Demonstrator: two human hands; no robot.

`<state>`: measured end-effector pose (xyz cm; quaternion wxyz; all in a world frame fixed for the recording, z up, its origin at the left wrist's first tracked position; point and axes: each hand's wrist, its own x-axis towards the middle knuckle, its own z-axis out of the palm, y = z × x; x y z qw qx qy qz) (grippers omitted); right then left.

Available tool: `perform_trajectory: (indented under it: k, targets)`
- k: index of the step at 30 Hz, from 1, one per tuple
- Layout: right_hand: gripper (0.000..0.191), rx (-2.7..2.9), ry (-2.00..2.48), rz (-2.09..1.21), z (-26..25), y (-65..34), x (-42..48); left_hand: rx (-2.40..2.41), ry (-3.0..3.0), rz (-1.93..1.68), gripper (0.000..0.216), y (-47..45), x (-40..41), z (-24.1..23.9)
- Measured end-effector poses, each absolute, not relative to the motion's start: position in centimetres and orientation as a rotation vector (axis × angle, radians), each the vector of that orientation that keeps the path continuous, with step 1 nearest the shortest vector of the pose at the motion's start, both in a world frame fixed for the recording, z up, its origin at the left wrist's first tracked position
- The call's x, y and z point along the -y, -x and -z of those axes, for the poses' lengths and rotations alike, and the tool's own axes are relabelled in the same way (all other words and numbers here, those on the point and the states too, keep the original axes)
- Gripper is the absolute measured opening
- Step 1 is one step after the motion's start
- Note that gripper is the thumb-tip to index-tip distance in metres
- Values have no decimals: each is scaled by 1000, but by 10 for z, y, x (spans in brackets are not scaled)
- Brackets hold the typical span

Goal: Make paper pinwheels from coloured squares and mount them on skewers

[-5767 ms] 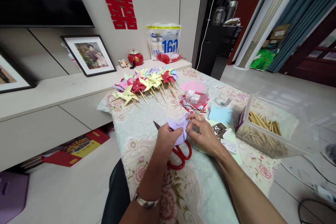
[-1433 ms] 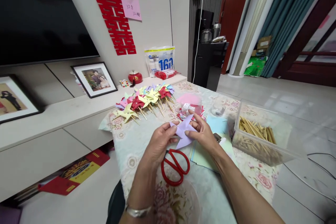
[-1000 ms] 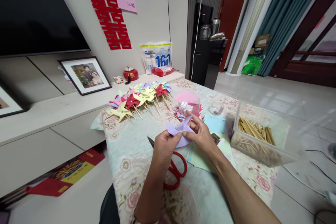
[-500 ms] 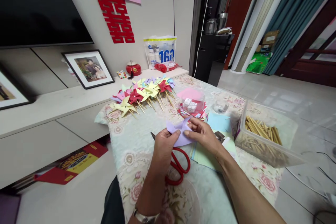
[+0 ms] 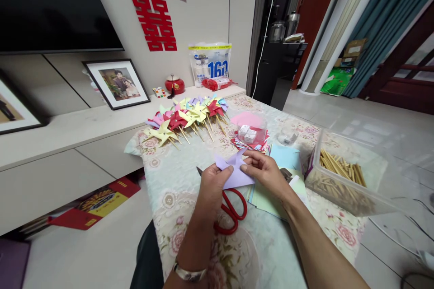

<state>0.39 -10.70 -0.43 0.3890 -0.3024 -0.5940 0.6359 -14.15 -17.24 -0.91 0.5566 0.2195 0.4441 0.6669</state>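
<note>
A sheet of purple paper (image 5: 239,179), cut and partly folded into pinwheel blades, is held above the table between both hands. My left hand (image 5: 216,180) pinches its left side, thumb on top. On the right side, my right hand (image 5: 262,169) grips the paper between thumb and fingers. Red-handled scissors (image 5: 233,212) lie on the cloth beneath, their blades partly hidden by my left hand. Beside my right hand rests a stack of pastel paper sheets (image 5: 271,203) with a dark metal tool (image 5: 286,173) on it, mostly covered by my hand.
Finished paper pinwheels (image 5: 183,119) on sticks lie at the table's far left. A clear plastic box (image 5: 342,196) of short wooden sticks stands at the right. Behind my hands are a clear tub (image 5: 252,133) and a small round container (image 5: 287,136) on the floral tablecloth (image 5: 169,176).
The view has shifted slightly. The purple paper's lower edge now looks straighter and flatter, and my right thumb has moved a little along the paper. Both hands keep their hold.
</note>
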Motion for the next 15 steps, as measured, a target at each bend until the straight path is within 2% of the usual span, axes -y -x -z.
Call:
perform_trajectory:
  k: [3,9,15]
  targets:
    - [46,1516,772,-1512,6,-6,105,-1003,-456,-1576,37,144,174,4]
    - [21,1822,646,-1280,-2,-16,107,-1013,-364,-1579,25,152,174,2]
    - [14,1984,603,-1259,-6,-19,109,-1025,-404,-1580,24,153,172,6]
